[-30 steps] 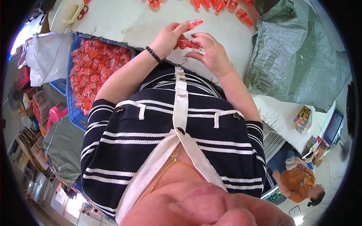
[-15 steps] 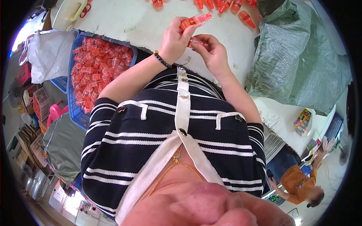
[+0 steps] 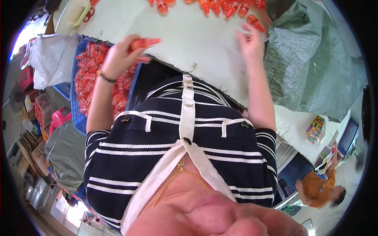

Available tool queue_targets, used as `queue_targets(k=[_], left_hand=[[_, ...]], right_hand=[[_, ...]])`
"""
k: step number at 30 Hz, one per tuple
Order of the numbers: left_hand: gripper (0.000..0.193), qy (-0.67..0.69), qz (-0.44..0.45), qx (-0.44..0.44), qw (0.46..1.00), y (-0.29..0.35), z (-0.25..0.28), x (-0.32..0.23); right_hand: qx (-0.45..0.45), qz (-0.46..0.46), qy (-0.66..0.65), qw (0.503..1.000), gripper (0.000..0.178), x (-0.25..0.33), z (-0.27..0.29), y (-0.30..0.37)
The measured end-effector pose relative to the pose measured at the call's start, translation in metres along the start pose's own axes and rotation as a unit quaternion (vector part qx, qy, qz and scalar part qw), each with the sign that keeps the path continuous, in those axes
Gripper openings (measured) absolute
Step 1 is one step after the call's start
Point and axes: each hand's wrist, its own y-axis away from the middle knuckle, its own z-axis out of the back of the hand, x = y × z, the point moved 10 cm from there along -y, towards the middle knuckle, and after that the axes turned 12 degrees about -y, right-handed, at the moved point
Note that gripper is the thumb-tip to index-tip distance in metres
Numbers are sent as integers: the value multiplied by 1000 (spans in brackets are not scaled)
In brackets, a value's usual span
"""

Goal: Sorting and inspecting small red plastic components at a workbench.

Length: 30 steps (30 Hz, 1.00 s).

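Note:
My left hand (image 3: 120, 55) is closed around a small red plastic bottle (image 3: 145, 43) with a pointed tip, above the near left table edge by the basket. Just under that hand shows a second reddish clear piece (image 3: 142, 59), blurred; whether the hand holds it too, I cannot tell. My right hand (image 3: 251, 45) is over the table's right side with its fingers apart and nothing seen in them. Its fingertips come close to a red bottle (image 3: 255, 23) lying near the green sheet.
A blue basket (image 3: 133, 88) full of red bottles stands left of my lap. More red bottles (image 3: 232, 8) lie along the table's (image 3: 189, 39) far edge. A crumpled green sheet (image 3: 307, 67) covers the right side. A pale jug (image 3: 73, 17) and red scissors (image 3: 89, 15) are far left. A person in orange (image 3: 319, 188) is lower right.
My hands have parted. The left moved left toward the basket with the bottle; the right let go of the piece it held and moved right to the lying bottle.

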Motion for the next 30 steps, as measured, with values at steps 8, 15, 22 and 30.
queue_targets(k=[8,15,22,30], left_hand=[[45,-362,81,-20,928,66,68,98],[52,-47,19,-104,993,-65,-9,-3],[35,-126,37,-182,975,-120,-40,-10],[29,630,175,82,752,-53,-121,-74]], right_hand=[[-63,138,364,919,30,-1,53,-38],[-43,141,279,949,19,24,30,-23],[46,93,19,994,14,64,-21,19],[194,103,42,975,19,84,-86,39]])
